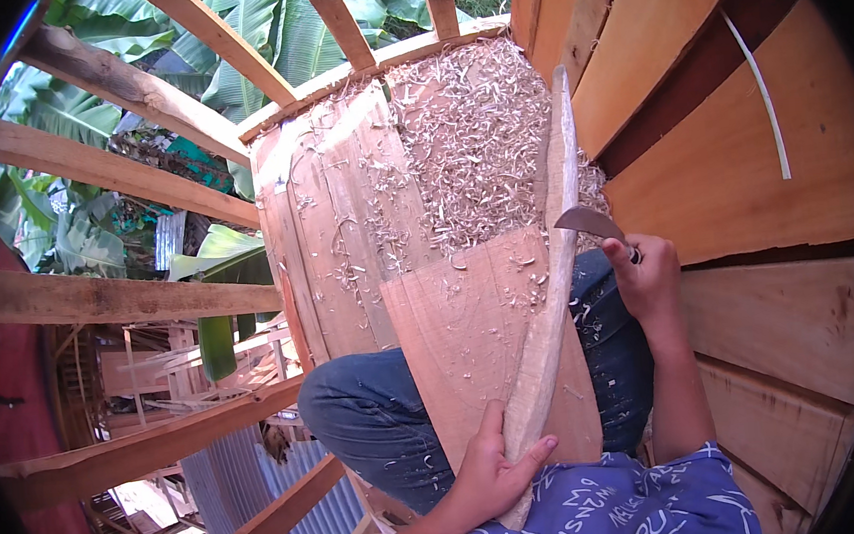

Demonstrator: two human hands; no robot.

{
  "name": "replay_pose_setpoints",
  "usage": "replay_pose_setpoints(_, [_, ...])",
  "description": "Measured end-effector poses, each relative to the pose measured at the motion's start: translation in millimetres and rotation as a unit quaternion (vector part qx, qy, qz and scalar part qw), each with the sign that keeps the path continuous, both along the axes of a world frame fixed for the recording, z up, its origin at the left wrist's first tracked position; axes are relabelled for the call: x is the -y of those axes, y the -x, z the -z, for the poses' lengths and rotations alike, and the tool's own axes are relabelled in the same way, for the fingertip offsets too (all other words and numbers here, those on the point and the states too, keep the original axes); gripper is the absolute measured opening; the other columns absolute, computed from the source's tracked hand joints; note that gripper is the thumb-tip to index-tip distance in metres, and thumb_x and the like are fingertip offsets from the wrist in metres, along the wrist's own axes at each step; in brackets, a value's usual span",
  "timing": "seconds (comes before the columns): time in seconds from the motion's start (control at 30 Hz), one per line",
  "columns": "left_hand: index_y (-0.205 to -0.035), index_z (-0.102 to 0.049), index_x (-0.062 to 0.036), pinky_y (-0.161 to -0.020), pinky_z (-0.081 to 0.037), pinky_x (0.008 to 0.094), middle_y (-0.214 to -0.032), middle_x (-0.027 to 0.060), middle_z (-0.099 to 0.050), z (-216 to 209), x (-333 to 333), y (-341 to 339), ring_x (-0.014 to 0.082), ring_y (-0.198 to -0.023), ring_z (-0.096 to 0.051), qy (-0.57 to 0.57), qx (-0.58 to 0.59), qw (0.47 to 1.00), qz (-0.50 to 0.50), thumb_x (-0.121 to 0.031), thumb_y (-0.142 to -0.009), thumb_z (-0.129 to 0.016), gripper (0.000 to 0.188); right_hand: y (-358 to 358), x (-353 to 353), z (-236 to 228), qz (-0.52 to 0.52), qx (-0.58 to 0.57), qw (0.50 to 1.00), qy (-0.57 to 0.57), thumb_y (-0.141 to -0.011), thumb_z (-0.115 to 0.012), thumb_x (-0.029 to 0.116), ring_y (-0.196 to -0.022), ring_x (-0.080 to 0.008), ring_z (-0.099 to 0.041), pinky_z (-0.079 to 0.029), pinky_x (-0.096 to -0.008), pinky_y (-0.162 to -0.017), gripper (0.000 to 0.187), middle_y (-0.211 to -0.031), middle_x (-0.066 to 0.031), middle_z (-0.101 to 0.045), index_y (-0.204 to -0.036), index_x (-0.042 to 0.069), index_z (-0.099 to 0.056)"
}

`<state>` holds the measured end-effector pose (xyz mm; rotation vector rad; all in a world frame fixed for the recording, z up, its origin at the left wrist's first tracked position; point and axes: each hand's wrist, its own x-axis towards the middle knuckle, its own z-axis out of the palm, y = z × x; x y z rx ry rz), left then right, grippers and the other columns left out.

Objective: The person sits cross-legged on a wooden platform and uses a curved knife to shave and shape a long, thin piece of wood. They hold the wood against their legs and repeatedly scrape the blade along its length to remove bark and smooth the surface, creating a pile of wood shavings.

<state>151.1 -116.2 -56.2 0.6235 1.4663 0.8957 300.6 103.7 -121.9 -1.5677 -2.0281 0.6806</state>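
Note:
A long, pale wooden pole (548, 303) with a roughly shaved surface slants from my waist up to the far end of the floor. My left hand (498, 467) is wrapped round its near end, close to my shirt. In my right hand (646, 280) is a knife (589, 220) with a curved, dark blade; its handle is mostly hidden by my fingers. The blade lies at the pole's right side and reaches across it, touching or very near it. Beneath the pole, a flat wooden board (477, 333) rests across my lap between my bent knees.
Curled wood shavings (482, 137) are heaped on the plank floor (328, 225) ahead. Wooden railing bars (129, 299) stand on the left, with banana leaves and corrugated metal sheets (265, 501) beyond. A plank wall (740, 162) rises close on the right, with a thin pale strip (763, 100) against it.

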Motion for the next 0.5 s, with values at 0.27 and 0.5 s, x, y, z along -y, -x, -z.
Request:
replay_pose_setpoints(0.27, [-0.113, -0.04, 0.0038, -0.07, -0.05, 0.0254, -0.108, 0.0196, -0.06, 6.7, -18.7, 24.2, 0.0167, -0.098, -0.06, -0.08, -0.107, 0.99, -0.039, -0.019, -0.086, -0.07, 0.046, 16.3, 74.9, -24.8, -0.247, 0.029, 0.968, 0.029, -0.071, -0.066, 0.067, -0.048, -0.0316, -0.058, -0.044, -0.0384, -0.046, 0.067, -0.048, -0.0124, -0.051, -0.053, 0.004, -0.052])
replay_pose_setpoints(0.5, [-0.103, -0.042, 0.0016, -0.064, -0.048, 0.0289, -0.085, 0.0163, -0.06, 5.7, -4.8, 13.7, 0.016, -0.078, -0.061, 0.02, -0.132, 0.99, 0.041, -0.023, -0.081, -0.075, 0.047, -2.0, 17.7, 8.4, -0.064, 0.069, 0.995, -0.027, -0.074, -0.061, 0.069, -0.049, -0.0378, -0.053, -0.04, -0.0417, -0.045, 0.072, -0.048, -0.0173, -0.046, -0.053, 0.001, -0.049])
